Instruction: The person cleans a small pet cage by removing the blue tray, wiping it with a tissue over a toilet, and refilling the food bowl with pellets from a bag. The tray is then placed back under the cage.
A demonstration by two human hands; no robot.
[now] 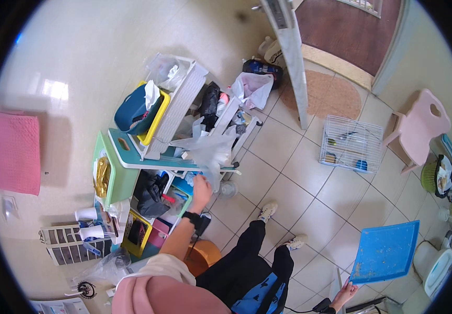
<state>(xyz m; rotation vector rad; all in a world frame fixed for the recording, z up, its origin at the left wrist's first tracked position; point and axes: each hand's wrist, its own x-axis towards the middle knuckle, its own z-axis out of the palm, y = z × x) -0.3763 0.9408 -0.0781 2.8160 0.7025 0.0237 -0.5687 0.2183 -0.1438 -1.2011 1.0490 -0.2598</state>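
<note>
My right hand (345,293), low on the right, grips the near corner of a shallow blue plastic tray (385,253). The tray is tilted, with bits of brownish debris and stains on its surface. My left hand (202,192) reaches to the storage shelf on the left, by a crumpled light-blue plastic bag (189,178). A translucent plastic bag (212,157) hangs just above its fingers. The fingertips are partly hidden, so whether they hold anything is unclear. Around this hand are a black plastic bag (151,194) and a teal board (163,153).
A white wire cage (351,144) sits on the tiled floor (288,168) ahead, beside a pink chair (422,125). The door (288,59) stands ajar above an oval mat (330,94). An orange bucket (202,257) is near my left leg; a toilet (438,267) is at right.
</note>
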